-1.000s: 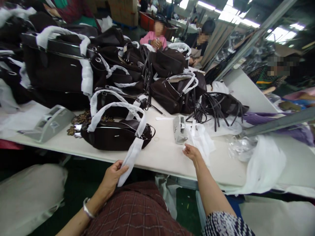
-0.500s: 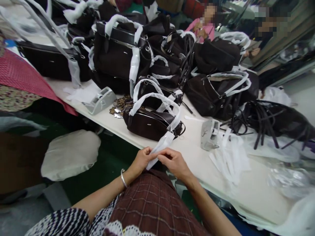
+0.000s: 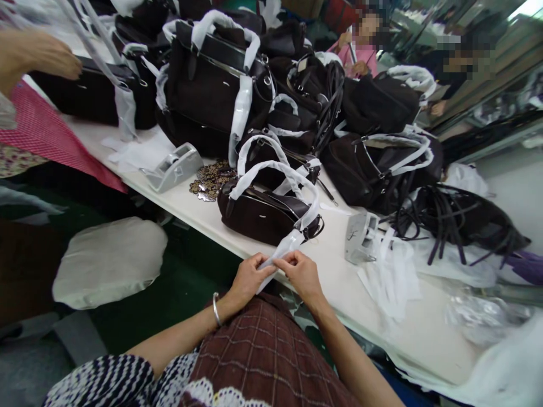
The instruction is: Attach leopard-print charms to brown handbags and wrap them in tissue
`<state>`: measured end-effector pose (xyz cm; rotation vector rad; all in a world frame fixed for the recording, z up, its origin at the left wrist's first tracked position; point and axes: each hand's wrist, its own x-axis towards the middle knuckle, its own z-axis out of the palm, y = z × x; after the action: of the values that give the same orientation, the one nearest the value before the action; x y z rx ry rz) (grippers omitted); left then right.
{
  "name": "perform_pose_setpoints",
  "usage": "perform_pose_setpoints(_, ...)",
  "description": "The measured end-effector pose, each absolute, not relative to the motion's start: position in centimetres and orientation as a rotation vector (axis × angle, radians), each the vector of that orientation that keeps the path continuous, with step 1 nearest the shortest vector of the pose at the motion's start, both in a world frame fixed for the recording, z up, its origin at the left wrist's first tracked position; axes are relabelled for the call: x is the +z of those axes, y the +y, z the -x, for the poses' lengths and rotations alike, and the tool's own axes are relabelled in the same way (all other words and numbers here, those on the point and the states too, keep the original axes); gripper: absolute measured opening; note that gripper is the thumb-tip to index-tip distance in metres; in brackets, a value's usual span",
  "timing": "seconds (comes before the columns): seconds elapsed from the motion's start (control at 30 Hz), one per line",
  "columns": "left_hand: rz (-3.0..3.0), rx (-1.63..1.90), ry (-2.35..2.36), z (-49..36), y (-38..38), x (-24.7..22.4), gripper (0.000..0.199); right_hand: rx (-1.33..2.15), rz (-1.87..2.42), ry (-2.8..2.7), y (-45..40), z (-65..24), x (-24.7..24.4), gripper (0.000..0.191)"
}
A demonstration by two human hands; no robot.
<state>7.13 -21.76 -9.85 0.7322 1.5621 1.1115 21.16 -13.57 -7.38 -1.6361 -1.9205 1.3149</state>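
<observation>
Carefully, with both hands close together, I pinch the white wrap (image 3: 289, 243) that comes from the right end of the bag (image 3: 258, 218). My left hand (image 3: 248, 277) grips it between thumb and bent fingers, near its lower end; my right hand (image 3: 302, 276) pinches just beside, with thumb and fingertip, so neither hand is spread. What is under my fingertips, I cannot tell. The bag lies in front of me on the table (image 3: 330, 265), near the edge, and the wrap slopes over this edge toward me. To do it well, I think the left should hold firm while the right smooths the layer flat, and I should not pull strongly, because the bag could slide off.
</observation>
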Motion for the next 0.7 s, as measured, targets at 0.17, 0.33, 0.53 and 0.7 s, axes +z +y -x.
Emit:
perform_pose_setpoints(0.17,-0.382,1.194,1.272,-7.5,-21.7,-10.6,0.04,1.463,1.567,-1.497,-14.5,-21.6,-9.5,0.041)
perform_pose_setpoints(0.33,-0.126,1.186,1.106,-7.2,-21.8,-10.9,0.05,1.564,1.661,-1.187,-15.0,-24.1,-12.4,0.043)
perform_pose_setpoints(0.53,-0.096,1.15,1.117,-6.9,-21.8,-11.2,0.051,1.506,1.775,-1.37,-16.1,-25.9,-11.1,0.033)
perform_pose_setpoints(0.7,-0.152,1.143,1.14,-7.2,-21.9,-11.9,0.049,1.636,1.646,-1.422,-16.7,-22.8,-9.9,0.036)
